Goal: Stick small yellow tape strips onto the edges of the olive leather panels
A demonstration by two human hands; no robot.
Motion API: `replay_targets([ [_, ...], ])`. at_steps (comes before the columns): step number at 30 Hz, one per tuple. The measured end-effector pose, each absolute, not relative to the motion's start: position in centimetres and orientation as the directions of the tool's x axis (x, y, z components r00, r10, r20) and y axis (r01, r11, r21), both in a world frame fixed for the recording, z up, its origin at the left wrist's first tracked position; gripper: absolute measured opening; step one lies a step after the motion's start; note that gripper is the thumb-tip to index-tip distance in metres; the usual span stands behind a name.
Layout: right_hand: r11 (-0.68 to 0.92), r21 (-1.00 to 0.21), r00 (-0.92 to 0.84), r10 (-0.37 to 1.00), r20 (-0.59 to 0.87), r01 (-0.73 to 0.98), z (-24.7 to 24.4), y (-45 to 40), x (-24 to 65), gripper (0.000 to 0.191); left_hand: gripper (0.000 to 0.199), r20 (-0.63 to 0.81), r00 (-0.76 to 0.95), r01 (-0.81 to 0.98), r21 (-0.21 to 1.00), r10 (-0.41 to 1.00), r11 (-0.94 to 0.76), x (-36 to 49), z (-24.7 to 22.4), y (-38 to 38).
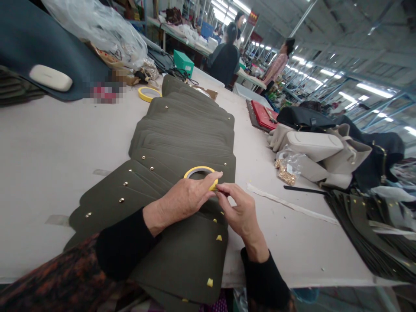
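Observation:
My left hand (182, 199) is closed around a roll of yellow tape (199, 169), thumb stretched along its edge. Fingertips of my right hand (240, 210) pinch together right beside the roll; what lies between them is too small to make out. Both hands are above overlapping dark olive panels (182, 134) fanned along the table, with small gold studs on several of them. On the nearest panel (182, 255), small pieces of yellow tape (210, 282) are stuck along the right side.
Another yellow tape roll (149, 93) lies near the far end. Beige bags (315, 147), a bag of gold hardware (287, 169) and a white strip (289, 203) lie right. More dark panels (367, 234) are stacked at the right edge. A green box (183, 63) and several people are farther back.

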State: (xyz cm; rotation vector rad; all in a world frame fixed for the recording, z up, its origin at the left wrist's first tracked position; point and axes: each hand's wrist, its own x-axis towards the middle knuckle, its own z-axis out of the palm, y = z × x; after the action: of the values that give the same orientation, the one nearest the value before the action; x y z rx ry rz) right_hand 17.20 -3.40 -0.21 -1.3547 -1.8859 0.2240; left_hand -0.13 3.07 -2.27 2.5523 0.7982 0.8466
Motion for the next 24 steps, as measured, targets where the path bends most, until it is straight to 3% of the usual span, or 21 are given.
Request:
replay_targets([
  [7,0.431,-0.346,-0.194,0.815,0.546,0.833,-0.7,-3.0,16.7,0.016,0.031,0.411,0.709,0.396,0.441,0.573,-0.806,-0.3,-2.2,3.1],
  [12,0.373,-0.321,-0.12,0.793,0.597,0.87,-1.4,-3.0,16.4,0.016,0.014,0.357,0.706,0.473,0.406,0.612,-0.782,-0.2,-1.5,3.0],
  [14,0.303,-0.394,-0.026,0.82,0.572,0.868,-1.5,-3.0,16.0,0.016,0.016,0.361,0.689,0.515,0.366,0.629,-0.775,-0.1,-1.4,3.0],
  [16,0.199,-0.557,0.123,0.864,0.488,0.806,-1.5,-2.9,15.4,0.014,0.018,0.383,0.681,0.536,0.321,0.625,-0.781,-0.1,-1.4,3.1],
  [19,0.038,-0.813,0.315,0.91,0.268,0.581,-1.3,-2.2,15.1,0.013,0.02,0.462,0.651,0.545,0.269,0.603,-0.794,0.0,-1.6,3.0],
  [24,-0.116,-0.962,0.47,0.882,0.014,0.246,-2.1,0.3,17.4,0.025,0.018,0.506,0.638,0.522,0.271,0.581,-0.809,0.5,-1.9,2.5],
])
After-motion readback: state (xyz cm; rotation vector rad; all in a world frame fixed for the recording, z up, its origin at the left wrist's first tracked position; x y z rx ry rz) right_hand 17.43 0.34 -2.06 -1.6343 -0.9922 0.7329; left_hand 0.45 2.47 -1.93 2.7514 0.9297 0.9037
